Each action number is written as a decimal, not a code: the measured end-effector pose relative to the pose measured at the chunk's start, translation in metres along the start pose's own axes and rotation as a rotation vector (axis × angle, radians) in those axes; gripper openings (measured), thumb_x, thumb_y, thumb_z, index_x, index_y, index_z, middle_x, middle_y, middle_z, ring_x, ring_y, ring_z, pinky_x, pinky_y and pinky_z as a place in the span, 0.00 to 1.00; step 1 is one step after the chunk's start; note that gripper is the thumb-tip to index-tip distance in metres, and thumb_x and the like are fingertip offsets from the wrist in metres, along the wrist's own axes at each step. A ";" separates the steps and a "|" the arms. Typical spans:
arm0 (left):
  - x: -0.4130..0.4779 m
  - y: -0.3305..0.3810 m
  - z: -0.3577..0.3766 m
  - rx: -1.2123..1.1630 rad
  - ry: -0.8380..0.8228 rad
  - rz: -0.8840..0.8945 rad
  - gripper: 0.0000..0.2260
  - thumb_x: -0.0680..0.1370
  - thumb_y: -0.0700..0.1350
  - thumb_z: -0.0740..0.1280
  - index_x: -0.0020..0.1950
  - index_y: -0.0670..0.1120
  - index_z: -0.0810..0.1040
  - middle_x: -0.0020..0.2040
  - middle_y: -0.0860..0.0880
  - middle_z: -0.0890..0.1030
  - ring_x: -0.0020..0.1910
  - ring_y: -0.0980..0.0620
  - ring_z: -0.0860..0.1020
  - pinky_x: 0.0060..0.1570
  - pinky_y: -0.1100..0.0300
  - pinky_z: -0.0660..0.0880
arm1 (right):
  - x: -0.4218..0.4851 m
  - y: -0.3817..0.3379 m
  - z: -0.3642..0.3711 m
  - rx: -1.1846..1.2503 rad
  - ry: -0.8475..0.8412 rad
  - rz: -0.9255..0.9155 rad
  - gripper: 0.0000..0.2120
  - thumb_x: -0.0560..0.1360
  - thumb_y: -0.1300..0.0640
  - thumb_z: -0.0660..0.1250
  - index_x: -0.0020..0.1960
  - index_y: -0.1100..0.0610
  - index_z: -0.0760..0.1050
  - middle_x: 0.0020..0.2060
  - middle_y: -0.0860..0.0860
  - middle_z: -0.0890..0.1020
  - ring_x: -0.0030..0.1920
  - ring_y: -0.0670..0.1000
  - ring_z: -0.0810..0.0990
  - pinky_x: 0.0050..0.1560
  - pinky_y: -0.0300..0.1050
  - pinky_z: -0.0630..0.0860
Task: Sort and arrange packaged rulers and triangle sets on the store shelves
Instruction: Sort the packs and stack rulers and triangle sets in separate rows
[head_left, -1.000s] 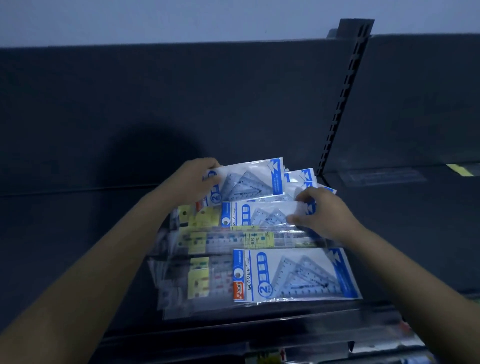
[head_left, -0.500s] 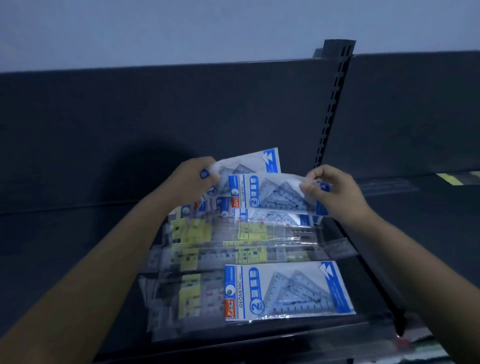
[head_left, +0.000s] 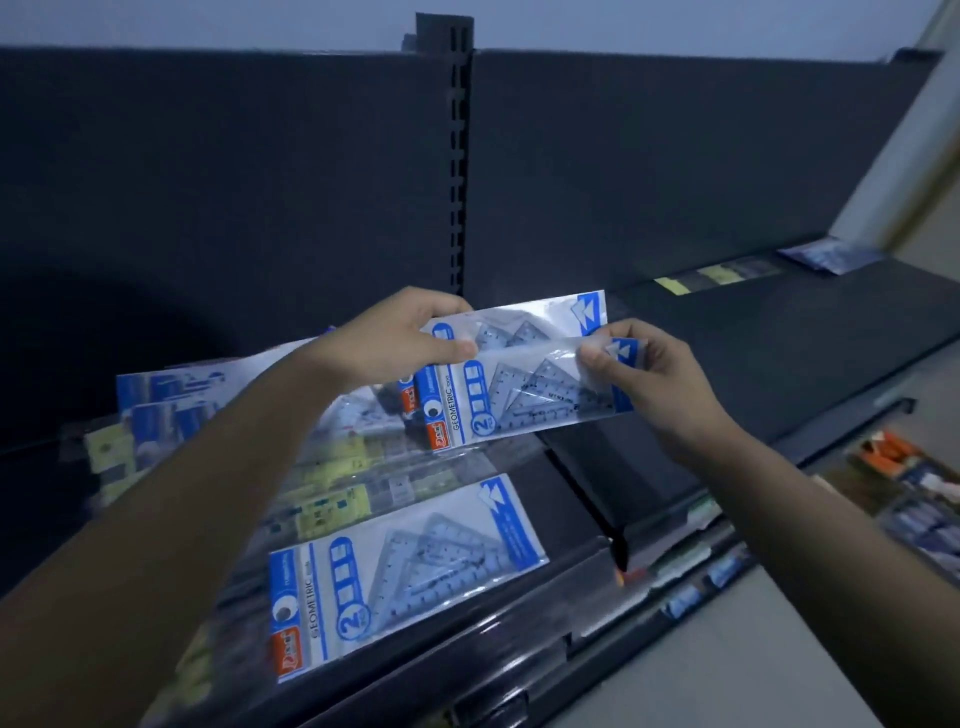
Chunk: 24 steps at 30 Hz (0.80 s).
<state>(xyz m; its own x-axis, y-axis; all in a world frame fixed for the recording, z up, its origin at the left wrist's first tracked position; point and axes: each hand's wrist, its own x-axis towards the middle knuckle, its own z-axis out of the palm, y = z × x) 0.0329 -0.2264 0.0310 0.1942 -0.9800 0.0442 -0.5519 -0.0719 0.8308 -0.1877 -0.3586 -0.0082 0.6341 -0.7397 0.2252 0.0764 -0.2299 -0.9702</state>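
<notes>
I hold two blue-and-white triangle-set packets above the dark shelf. My left hand (head_left: 400, 338) grips the left end of the upper packet (head_left: 524, 325). Between thumb and fingers, my right hand (head_left: 649, 374) pinches the right end of the lower packet (head_left: 519, 397), which overlaps the upper one. Another triangle-set packet (head_left: 410, 566) lies flat near the front of the shelf (head_left: 519, 629). Behind it lie clear ruler packets with yellow labels (head_left: 332, 499). More blue packets (head_left: 166, 395) sit at the left, partly hidden by my left arm.
A slotted upright post (head_left: 457, 156) divides the dark back panel. The right shelf section (head_left: 753, 332) carries a ruler packet (head_left: 722, 275) and a blue packet (head_left: 831, 254) at its back. Lower shelves at the right hold mixed stationery (head_left: 909, 488).
Both hands have lifted the two triangle-set packets off the pile and carried them up and to the right. The view has swung right, showing the neighbouring shelf section.
</notes>
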 end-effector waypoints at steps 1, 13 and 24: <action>0.008 0.007 0.012 -0.002 -0.021 0.011 0.03 0.78 0.42 0.67 0.48 0.43 0.79 0.45 0.45 0.85 0.44 0.47 0.84 0.43 0.54 0.78 | -0.003 0.002 -0.013 -0.002 0.023 0.007 0.04 0.74 0.60 0.70 0.41 0.58 0.77 0.35 0.51 0.81 0.35 0.48 0.80 0.37 0.43 0.78; 0.140 0.108 0.182 0.040 -0.023 0.078 0.13 0.66 0.41 0.79 0.46 0.49 0.81 0.40 0.50 0.85 0.35 0.56 0.82 0.35 0.63 0.79 | -0.008 0.029 -0.242 -0.048 0.111 0.016 0.11 0.74 0.56 0.70 0.54 0.48 0.73 0.58 0.55 0.79 0.57 0.58 0.79 0.59 0.59 0.75; 0.270 0.159 0.283 -0.005 -0.023 0.002 0.14 0.67 0.40 0.78 0.49 0.49 0.81 0.41 0.52 0.85 0.38 0.55 0.83 0.35 0.65 0.78 | 0.039 0.041 -0.402 -0.073 0.054 0.098 0.29 0.66 0.67 0.75 0.62 0.50 0.69 0.56 0.49 0.81 0.53 0.52 0.82 0.51 0.53 0.80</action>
<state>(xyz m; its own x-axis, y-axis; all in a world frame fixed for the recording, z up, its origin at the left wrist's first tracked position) -0.2315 -0.5553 0.0177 0.1741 -0.9842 0.0329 -0.5483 -0.0691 0.8334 -0.4688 -0.6508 -0.0036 0.5936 -0.7932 0.1360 -0.0410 -0.1985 -0.9792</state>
